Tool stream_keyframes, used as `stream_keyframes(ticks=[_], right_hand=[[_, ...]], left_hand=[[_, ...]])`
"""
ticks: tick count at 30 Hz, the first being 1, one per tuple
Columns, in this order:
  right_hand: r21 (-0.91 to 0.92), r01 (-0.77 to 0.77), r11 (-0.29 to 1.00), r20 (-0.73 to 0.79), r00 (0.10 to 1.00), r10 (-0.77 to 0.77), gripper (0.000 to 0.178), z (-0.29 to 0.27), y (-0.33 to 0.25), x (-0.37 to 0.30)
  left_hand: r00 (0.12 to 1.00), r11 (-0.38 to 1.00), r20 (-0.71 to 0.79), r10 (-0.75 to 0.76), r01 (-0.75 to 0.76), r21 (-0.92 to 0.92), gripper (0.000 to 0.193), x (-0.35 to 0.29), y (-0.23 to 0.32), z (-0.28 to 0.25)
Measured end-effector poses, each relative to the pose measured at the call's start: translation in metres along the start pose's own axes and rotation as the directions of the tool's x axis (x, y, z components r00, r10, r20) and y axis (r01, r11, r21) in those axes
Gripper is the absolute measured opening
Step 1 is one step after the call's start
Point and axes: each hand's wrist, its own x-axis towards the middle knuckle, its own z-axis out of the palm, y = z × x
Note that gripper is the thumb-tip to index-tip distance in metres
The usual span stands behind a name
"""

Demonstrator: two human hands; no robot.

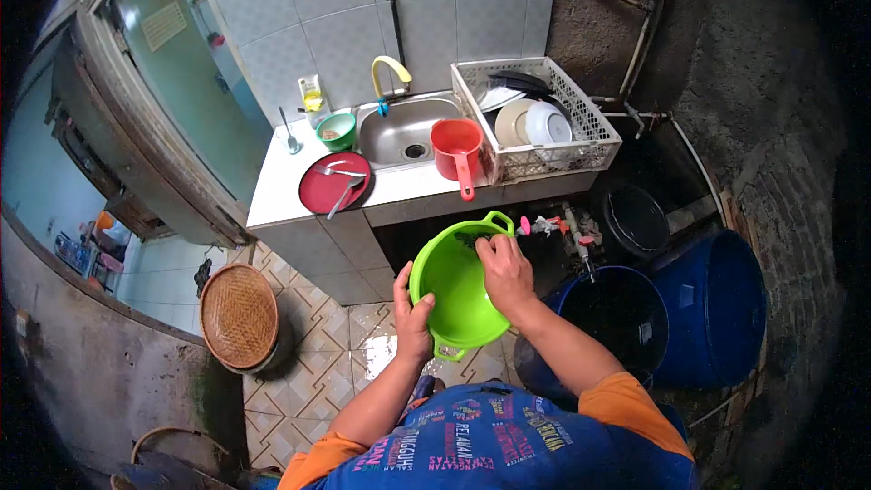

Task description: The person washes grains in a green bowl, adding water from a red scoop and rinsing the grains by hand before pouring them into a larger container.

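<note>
A lime-green plastic basin (445,277) with two loop handles is tilted in front of me, below the counter. My left hand (413,318) grips its left rim, thumb on the inside and fingers behind. Inside the basin, against the far right wall, my right hand (504,270) has its fingers curled and pressed down. A dark, rough-looking wad (466,240) shows by those fingertips; most of it is hidden, and its kind is unclear.
On the counter are a steel sink (386,141), a red dipper (456,150), a red plate (318,186) with cutlery, a green bowl (337,132) and a white dish crate (553,159). Blue barrels (708,308) stand right; a woven basket (238,318) sits left.
</note>
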Motion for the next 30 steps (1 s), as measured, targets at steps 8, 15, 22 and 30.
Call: stream_keyframes(ticks=[8,15,22,30], right_hand=[[0.497,-0.138,0.857,0.336,0.941,-0.044,0.019,0.034,-0.037,-0.034],[0.022,0.001,1.000,0.305,0.952,-0.008,0.010,0.037,-0.003,-0.015],[0.414,0.056,0.908,0.172,0.975,-0.138,0.007,0.049,-0.036,-0.015],[0.433,-0.300,0.850,0.599,0.800,-0.023,0.017,0.053,-0.032,-0.046]], left_hand=[[1.000,0.995,-0.022,0.014,-0.012,0.096,0.066,0.008,-0.028,-0.001],[1.000,0.998,-0.012,0.026,-0.025,0.061,0.063,0.014,-0.003,0.003],[0.999,0.993,-0.043,0.007,-0.003,0.116,0.065,0.001,-0.033,-0.007],[0.992,0.992,-0.107,0.070,-0.058,0.111,0.072,0.014,-0.027,-0.014]])
